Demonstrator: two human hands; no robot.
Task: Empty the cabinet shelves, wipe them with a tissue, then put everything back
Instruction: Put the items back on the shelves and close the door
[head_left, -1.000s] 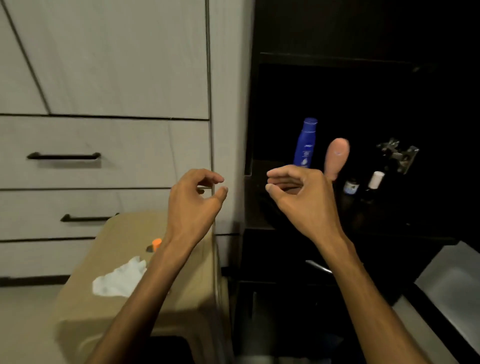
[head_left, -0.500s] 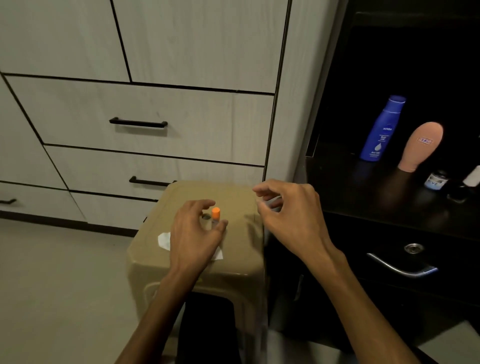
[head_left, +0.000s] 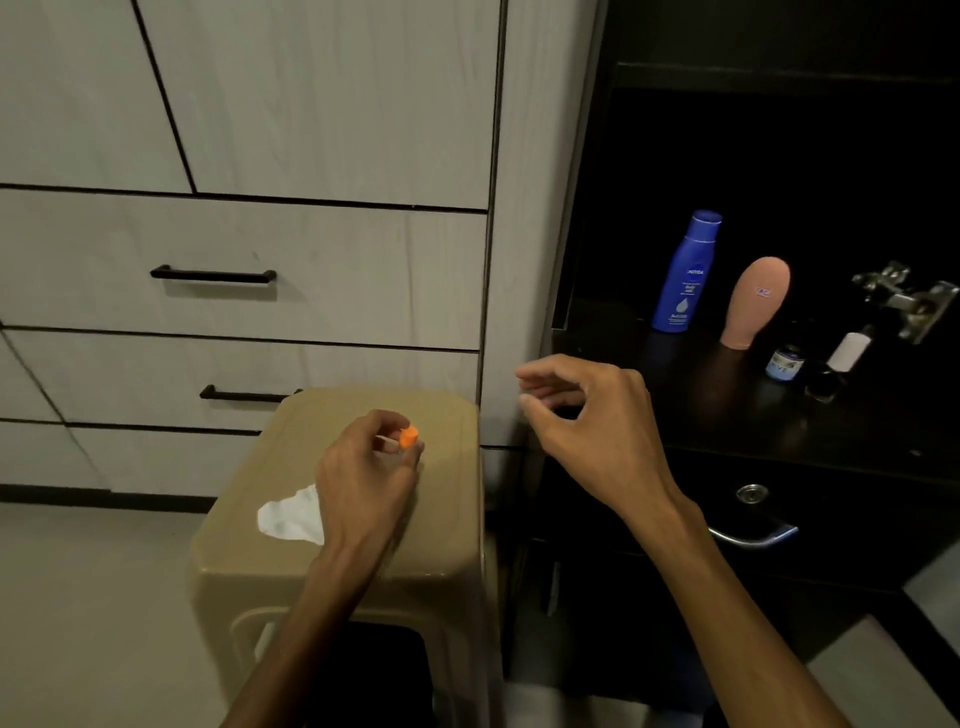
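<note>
Left hand (head_left: 363, 483) pinches orange-capped vial (head_left: 408, 438) | right hand (head_left: 587, 415) loosely curled, empty, 3 o'clock | risk: small vial slips from the pinch

Blue bottle (head_left: 685, 273): I read "NIVEA", then "Body Milk" below it.
Pink bottle (head_left: 756, 301): small label, too blurred for me.
Small jar (head_left: 784, 362): I can't read its label.
</note>
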